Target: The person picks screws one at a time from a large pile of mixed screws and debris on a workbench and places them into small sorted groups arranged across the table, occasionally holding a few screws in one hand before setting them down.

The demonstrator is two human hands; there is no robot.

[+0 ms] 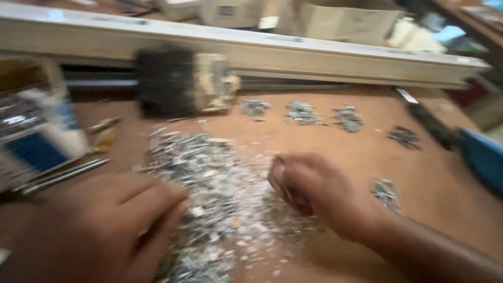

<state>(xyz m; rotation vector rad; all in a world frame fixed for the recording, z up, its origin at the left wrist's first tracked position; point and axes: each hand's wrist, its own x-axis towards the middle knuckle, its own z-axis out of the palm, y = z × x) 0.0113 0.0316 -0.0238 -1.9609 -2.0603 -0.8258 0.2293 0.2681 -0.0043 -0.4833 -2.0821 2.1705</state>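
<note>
Brown wood makes up the surface (429,183), seen from the head camera in a blurred picture, with a long pale beam (314,52) crossing behind it from 9 o'clock to 2 o'clock and cardboard boxes (346,21) beyond that at 12 o'clock.

At the centre lies a large heap of small silvery metal pieces (209,178), spreading down toward 6 o'clock. The left hand (99,230), at 7 o'clock, rests with its fingers curled against the heap's left edge; the blur hides whether it grips any pieces. The right hand (309,188), just right of centre, is curled nearly into a fist at the heap's right edge, and something thin and pale seems pinched in its fingers, though I cannot tell what.

Four smaller piles of metal pieces (303,112) sit in a row at 1 o'clock, well apart from the heap, and another small pile (386,193) lies at 4 o'clock, near the right forearm. A dark-bristled brush with a pale block (183,81) lies at 11 o'clock, just before the beam. At 9 o'clock stands a blue and white box (36,141), with thin metal rods (65,175) beside it. A blue object (484,157) lies at 3 o'clock, at the picture's edge.
</note>
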